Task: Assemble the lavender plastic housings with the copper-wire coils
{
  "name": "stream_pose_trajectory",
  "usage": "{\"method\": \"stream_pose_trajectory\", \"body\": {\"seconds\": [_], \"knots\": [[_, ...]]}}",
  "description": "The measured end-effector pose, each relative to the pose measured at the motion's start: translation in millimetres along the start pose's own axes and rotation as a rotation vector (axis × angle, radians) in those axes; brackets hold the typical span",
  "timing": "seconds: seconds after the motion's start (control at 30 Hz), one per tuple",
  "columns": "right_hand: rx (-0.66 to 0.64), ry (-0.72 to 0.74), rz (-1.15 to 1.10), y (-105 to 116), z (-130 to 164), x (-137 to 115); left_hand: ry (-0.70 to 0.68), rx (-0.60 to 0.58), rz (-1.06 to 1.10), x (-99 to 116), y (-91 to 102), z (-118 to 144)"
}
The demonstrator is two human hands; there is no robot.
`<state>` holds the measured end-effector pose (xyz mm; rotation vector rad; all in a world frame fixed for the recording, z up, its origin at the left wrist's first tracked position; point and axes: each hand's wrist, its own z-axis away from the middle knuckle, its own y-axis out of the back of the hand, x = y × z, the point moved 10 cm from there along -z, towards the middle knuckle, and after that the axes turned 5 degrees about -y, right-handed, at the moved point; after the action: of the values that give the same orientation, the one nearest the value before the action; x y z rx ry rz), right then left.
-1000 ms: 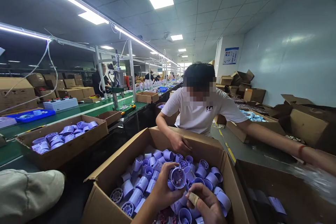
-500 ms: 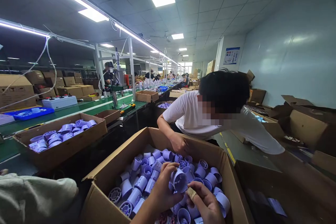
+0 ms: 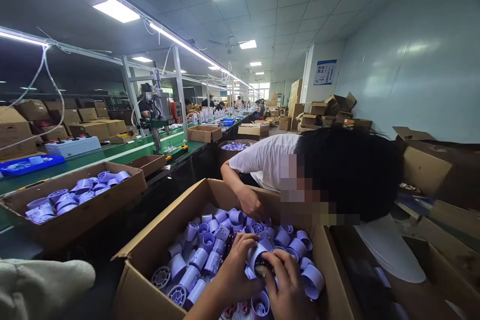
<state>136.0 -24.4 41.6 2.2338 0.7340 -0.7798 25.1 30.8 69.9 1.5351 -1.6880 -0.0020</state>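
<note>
- Head view: left hand [image 3: 234, 272] wrapped around a lilac plastic cylinder [image 3: 257, 256], held just above the heap at the near end of a large open cardboard box [image 3: 150, 292].
- Right hand [image 3: 287, 285] closed in beside it, fingertips [image 3: 270, 260] pressed to the cylinder's open mouth – a small dark piece pinched there, too small to make out.
- Both grips narrow and full: left clasping the cylinder's wall, right nipped onto its rim.
- Beneath the hands, loose lilac parts [image 3: 210, 255] piled in the box – short tubes, ribbed caps, slotted round ends, lying at all angles.
- At the far edge of the same box, a co-worker in a white T-shirt [image 3: 268, 160], bent low over the carton, one hand [image 3: 250, 205] resting among the parts by the box's far wall.
- To the left, well apart from the hands, a shallower cardboard tray [image 3: 86, 212] holding more lilac pieces in a loose row.
- Behind the tray, a green conveyor line [image 3: 112, 152] running away into the hall, with a blue bin [image 3: 26, 165] and a white unit [image 3: 71, 146] standing on it.
- Further along the line, a bench press [image 3: 159, 110] and other people at work.
- To the right, stacked and flattened cartons [image 3: 435, 170] against a pale wall.
- Lower left corner, a light fabric-covered knee [image 3: 41, 285], near the box's corner.
</note>
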Motion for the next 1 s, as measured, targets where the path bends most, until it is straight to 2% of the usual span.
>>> {"method": "stream_pose_trajectory", "body": {"seconds": [0.07, 0.2, 0.4, 0.57, 0.7, 0.87, 1.0], "knots": [[0.039, 0.061, 0.099, 3, 1, -9, 0.013, -0.020, 0.046, -2, -3.7, 2], [0.060, 0.058, 0.188, 5, 0, -19, 0.034, -0.022, 0.112, -8, -6.3, 5], [-0.077, 0.084, 0.171, -3, -4, -20, 0.024, -0.009, 0.135, -6, -5.6, 6], [-0.055, -0.037, 0.001, -5, -5, -10, 0.034, -0.079, 0.155, 1, -9.2, 0], [0.068, -0.280, -0.125, 5, -4, 3, 0.021, -0.191, 0.181, 7, -15.0, -3], [-0.047, -0.414, -0.184, 0, -7, 1, -0.020, -0.288, 0.237, 16, -20.4, -3], [-0.092, -0.473, -0.100, -3, -6, 1, -0.013, -0.364, 0.203, 16, -27.4, -1]]}}
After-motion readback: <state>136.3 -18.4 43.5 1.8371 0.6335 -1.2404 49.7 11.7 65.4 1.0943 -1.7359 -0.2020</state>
